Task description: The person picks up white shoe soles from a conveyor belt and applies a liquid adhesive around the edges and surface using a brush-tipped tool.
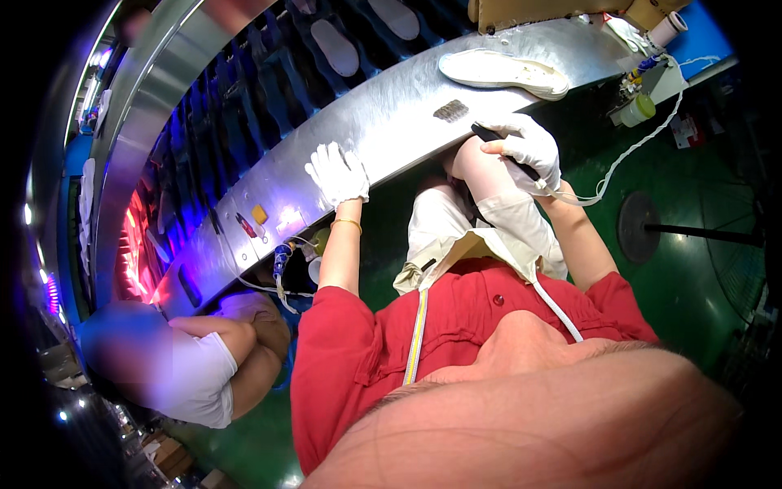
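My left hand, in a white glove, lies with fingers stretched out on the metal bench near its front edge. It holds nothing. My right hand, also in a white glove, is closed round a slim black object by the bench edge, above my knee. The glove covers much of this object, so its kind is unclear. A twisted white cord runs from beside my right wrist up to the right end of the bench. Beyond that hand, a cream shoe rests on the bench.
A conveyor carrying shoe soles runs behind the bench. At left, a co-worker sits bent over. A yellow block lies left on the bench. At right are a thread spool, a green-lidded jar and a fan.
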A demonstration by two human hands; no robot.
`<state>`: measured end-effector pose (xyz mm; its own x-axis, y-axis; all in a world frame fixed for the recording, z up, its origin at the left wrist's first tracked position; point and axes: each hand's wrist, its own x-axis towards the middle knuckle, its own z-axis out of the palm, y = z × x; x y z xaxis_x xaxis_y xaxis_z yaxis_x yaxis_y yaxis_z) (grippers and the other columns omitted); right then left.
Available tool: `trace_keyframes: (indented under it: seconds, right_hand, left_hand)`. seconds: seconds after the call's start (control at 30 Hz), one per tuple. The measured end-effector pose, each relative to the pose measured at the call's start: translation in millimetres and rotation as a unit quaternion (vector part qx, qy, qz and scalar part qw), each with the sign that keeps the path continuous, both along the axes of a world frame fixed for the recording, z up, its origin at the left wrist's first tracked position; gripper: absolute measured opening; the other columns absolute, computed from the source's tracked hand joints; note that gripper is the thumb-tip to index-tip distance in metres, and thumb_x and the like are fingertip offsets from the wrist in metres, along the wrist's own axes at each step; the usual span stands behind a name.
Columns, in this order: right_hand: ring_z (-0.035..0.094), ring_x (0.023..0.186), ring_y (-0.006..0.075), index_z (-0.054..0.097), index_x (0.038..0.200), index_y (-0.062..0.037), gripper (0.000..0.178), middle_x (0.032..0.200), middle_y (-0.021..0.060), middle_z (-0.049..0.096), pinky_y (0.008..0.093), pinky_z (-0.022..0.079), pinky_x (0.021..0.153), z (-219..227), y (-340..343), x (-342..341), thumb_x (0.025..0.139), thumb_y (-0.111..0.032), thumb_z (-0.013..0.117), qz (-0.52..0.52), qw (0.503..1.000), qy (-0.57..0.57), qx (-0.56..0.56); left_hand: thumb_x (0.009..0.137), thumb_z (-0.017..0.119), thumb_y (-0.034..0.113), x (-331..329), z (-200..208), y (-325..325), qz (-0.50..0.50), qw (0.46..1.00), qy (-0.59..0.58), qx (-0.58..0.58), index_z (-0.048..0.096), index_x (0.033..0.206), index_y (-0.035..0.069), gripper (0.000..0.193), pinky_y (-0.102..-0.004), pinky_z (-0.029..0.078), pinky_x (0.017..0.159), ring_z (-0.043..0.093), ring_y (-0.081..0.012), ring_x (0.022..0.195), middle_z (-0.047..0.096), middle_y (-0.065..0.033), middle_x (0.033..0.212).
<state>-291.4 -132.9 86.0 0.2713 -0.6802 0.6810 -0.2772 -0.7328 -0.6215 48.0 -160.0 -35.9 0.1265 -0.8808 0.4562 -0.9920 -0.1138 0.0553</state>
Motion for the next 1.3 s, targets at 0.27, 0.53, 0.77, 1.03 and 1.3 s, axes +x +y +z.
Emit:
trace_keyframes:
  seconds: [0.27,0.53,0.77,1.03,1.3]
  right_hand:
    - [0.063,0.089,0.0238,0.067,0.086,-0.0084,0.028,0.099,0.0139,0.064,0.0289,0.051,0.076,-6,-1,5,0.067,0.012,0.065,0.032,0.999,-0.036,-0.003]
    - [0.063,0.078,0.0194,0.066,0.085,-0.0016,0.022,0.089,0.0131,0.065,0.0265,0.050,0.070,-30,-14,5,0.066,0.010,0.069,0.046,0.992,-0.109,0.041]
    - [0.061,0.067,0.0119,0.061,0.098,0.0003,0.024,0.082,0.0094,0.064,0.0210,0.050,0.061,-60,-21,19,0.075,0.004,0.069,0.048,0.862,-0.317,0.393]
    - [0.059,0.084,0.0163,0.058,0.103,0.0003,0.027,0.092,0.0091,0.061,0.0267,0.052,0.069,-110,-22,34,0.077,0.001,0.067,0.089,0.699,-0.451,0.548]
    - [0.059,0.088,0.0158,0.060,0.102,-0.0033,0.023,0.092,0.0069,0.061,0.0281,0.052,0.072,-116,-37,36,0.080,-0.002,0.066,0.058,0.692,-0.492,0.524]
  left_hand:
    - [0.079,0.051,0.025,-3,8,-1,-0.008,1.000,0.022,0.007,0.056,0.105,0.005,0.032,-0.0494,0.023,0.104,0.043,-0.0312,0.113,0.052,-0.0154,0.116]
    - [0.079,0.052,0.022,0,-4,1,-0.016,0.999,0.020,-0.043,0.059,0.102,0.006,0.030,-0.0490,0.025,0.104,0.045,-0.0309,0.112,0.054,-0.0148,0.115]
    - [0.079,0.052,0.023,3,-8,-4,-0.017,0.998,0.027,-0.045,0.059,0.104,0.006,0.031,-0.0487,0.025,0.105,0.046,-0.0303,0.112,0.055,-0.0152,0.114]
    - [0.078,0.051,0.024,3,-1,0,-0.003,1.000,0.021,-0.007,0.058,0.105,0.006,0.032,-0.0486,0.023,0.105,0.044,-0.0296,0.113,0.054,-0.0139,0.117]
    - [0.080,0.049,0.025,-1,2,3,0.006,0.999,0.032,0.025,0.057,0.107,0.006,0.034,-0.0482,0.020,0.107,0.041,-0.0288,0.118,0.051,-0.0134,0.121]
